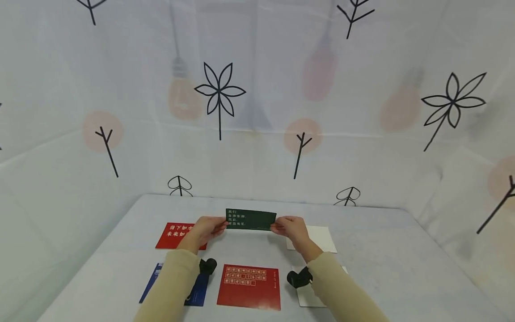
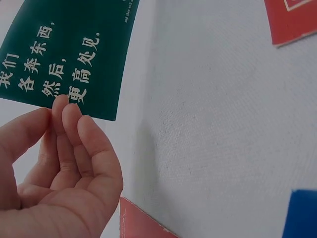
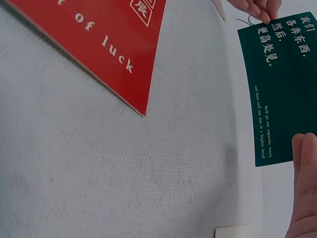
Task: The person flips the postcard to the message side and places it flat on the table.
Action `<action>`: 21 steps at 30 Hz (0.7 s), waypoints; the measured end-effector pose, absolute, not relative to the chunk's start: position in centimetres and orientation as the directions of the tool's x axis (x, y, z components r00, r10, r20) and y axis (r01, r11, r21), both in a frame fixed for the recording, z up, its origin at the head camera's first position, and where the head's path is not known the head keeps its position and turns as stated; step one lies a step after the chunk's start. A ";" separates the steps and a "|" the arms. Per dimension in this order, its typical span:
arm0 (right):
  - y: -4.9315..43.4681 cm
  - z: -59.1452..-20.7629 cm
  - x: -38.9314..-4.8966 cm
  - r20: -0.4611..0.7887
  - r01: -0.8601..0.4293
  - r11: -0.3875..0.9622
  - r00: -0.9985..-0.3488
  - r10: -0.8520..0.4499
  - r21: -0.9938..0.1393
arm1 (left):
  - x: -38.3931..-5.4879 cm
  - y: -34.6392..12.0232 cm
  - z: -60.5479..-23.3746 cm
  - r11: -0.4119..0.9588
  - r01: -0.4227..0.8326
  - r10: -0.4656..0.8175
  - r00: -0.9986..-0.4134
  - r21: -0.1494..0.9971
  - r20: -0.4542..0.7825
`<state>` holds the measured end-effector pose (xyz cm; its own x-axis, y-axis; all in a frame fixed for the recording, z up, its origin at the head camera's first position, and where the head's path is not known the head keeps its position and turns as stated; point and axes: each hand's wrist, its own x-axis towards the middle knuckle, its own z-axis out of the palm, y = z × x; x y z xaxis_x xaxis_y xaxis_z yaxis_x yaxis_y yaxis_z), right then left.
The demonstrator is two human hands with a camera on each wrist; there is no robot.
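A dark green card (image 1: 251,219) printed with white Chinese characters is held up over the far half of the table. My left hand (image 1: 207,230) pinches its left end. At the right end, my right hand (image 1: 293,228) grips the edge. In the left wrist view, the thumb and fingertips (image 2: 60,101) meet on the lower border of the green card (image 2: 94,54). The right wrist view shows small English lines on the card (image 3: 272,99), with right-hand fingers (image 3: 308,153) over its near edge.
A red card (image 1: 170,241) with white characters lies behind the left forearm. A blue card (image 1: 199,293) is nearer, partly covered by the sleeve. Front centre lies another red card (image 1: 249,295). Cream cards (image 1: 322,239) lie on the right. A patterned cloth (image 1: 257,170) hangs behind the table.
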<state>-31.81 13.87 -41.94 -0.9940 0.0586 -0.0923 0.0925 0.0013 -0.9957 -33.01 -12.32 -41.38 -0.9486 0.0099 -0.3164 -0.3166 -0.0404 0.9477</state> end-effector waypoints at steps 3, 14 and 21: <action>13.9 -42.0 -31.8 -0.097 0.096 -0.023 -0.994 0.056 -0.995 | -33.0 -12.3 -41.4 -0.058 -0.320 0.009 -0.947 0.946 -0.320; 13.5 -41.8 -31.2 -0.098 0.097 -0.027 -0.994 0.044 -0.995 | -32.8 -12.7 -41.7 -0.119 -0.329 -0.022 -0.942 0.937 -0.334; 13.4 -41.4 -30.8 -0.095 0.093 -0.036 -0.995 0.039 -0.995 | -32.6 -12.6 -41.5 -0.119 -0.307 -0.007 -0.951 0.944 -0.310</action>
